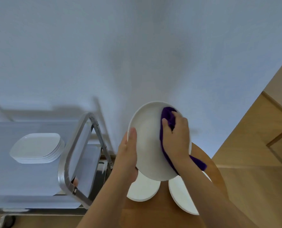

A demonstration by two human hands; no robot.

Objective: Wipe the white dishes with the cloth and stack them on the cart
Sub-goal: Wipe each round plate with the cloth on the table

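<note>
My left hand (128,155) grips the raised white plate (146,142) while my right hand (174,137) clutches the purple cloth (167,116) against it (mid-wipe); next, stacking on the cart (30,178).

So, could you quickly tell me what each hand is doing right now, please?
Left hand: grips the white plate.
Right hand: presses the purple cloth on it.

One head-worn wide-angle view looks forward and steeply down, close over both hands, the left hand (127,155) and right hand (175,137) filling the lower middle. The cart (38,178) sits low at left, a wall (120,46) fills the upper half, and edges bend from lens distortion.
</note>
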